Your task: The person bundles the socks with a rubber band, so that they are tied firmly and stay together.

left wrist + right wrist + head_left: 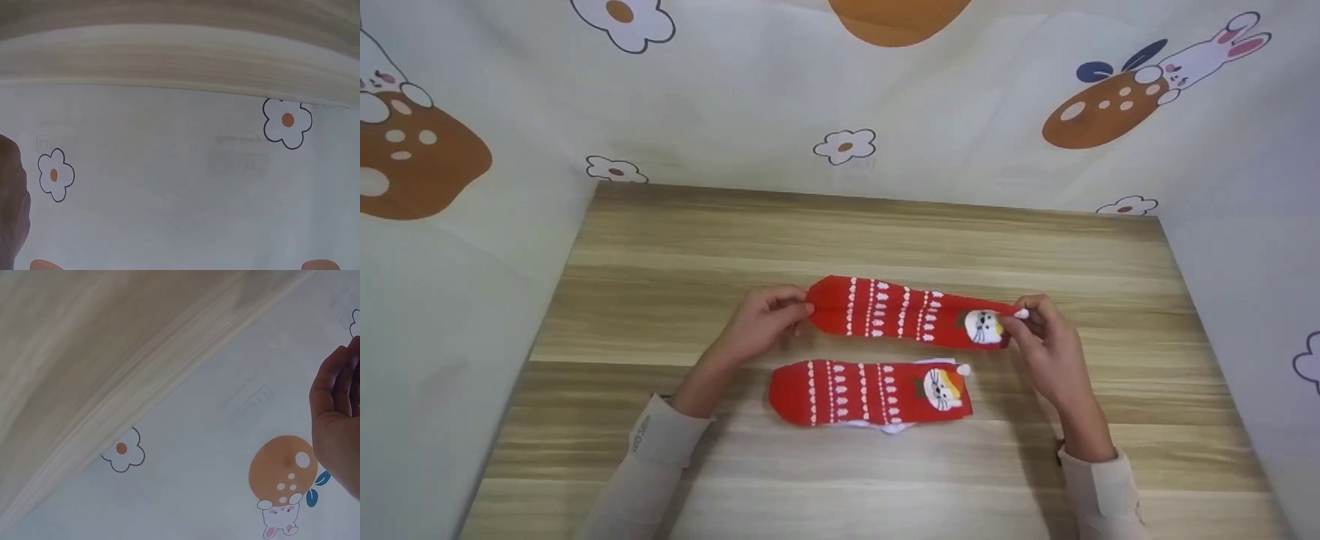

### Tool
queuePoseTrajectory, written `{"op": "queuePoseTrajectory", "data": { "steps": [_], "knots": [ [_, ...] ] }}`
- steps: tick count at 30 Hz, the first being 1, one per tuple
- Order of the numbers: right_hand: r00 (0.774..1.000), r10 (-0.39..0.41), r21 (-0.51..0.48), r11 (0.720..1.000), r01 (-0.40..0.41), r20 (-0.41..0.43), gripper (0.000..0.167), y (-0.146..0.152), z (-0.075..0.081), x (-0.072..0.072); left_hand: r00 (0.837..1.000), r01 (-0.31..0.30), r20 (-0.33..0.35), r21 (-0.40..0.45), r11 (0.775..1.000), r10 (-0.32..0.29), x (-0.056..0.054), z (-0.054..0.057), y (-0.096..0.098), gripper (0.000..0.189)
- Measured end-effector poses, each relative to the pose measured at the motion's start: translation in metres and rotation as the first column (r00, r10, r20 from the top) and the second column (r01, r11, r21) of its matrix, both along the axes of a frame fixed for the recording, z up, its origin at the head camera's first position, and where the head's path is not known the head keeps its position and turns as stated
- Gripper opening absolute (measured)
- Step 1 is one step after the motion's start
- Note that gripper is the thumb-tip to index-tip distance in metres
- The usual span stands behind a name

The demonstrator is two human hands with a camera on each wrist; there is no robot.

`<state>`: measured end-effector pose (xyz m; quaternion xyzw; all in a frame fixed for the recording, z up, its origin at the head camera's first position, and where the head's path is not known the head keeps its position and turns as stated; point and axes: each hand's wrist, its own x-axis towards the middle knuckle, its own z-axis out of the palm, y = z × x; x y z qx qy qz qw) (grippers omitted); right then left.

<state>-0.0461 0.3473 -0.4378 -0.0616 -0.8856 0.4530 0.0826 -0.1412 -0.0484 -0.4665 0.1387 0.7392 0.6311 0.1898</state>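
The left hand [760,324] pinches the upper sock [889,313] at its 9 o'clock toe, the right hand [1050,352], contact partly hidden, its 3 o'clock cuff, apparently keeping it straight, lower sock [851,394] at 6 o'clock.

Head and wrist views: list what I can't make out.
Head view: white material, mostly hidden under the lower red sock.
Head view: lettering on the left cuff, too small.
Left wrist view: left hand, mostly beyond the frame edges.
Right wrist view: right hand, partly beyond the right edge.
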Motion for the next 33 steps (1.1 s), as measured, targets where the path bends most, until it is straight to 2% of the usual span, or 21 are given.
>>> {"op": "queuePoseTrajectory", "data": {
  "steps": [9,16,23,33],
  "knots": [
    [1.0,0.022,0.017,1.0,-0.022,-0.009,0.02,-0.005,0.0,0.003,0.998,-0.028,0.054,0.013,1.0,0.027,0.007,0.004,-0.005,0.017],
    [0.998,0.033,-0.02,0.999,-0.034,-0.049,0.018,-0.007,-0.001,0.008,0.999,-0.006,0.043,-0.015,1.0,0.007,0.008,0.006,-0.007,0.014],
    [0.999,0.023,-0.042,0.999,-0.025,-0.033,0.018,-0.009,-0.001,0.018,0.999,0.014,0.038,-0.03,0.999,-0.012,0.014,0.008,-0.01,0.014],
    [1.0,0.03,-0.082,0.996,-0.029,0.009,0.021,-0.013,-0.001,0.023,0.999,0.03,0.029,-0.017,0.999,-0.03,0.021,0.006,-0.016,0.016]
  ]
}}
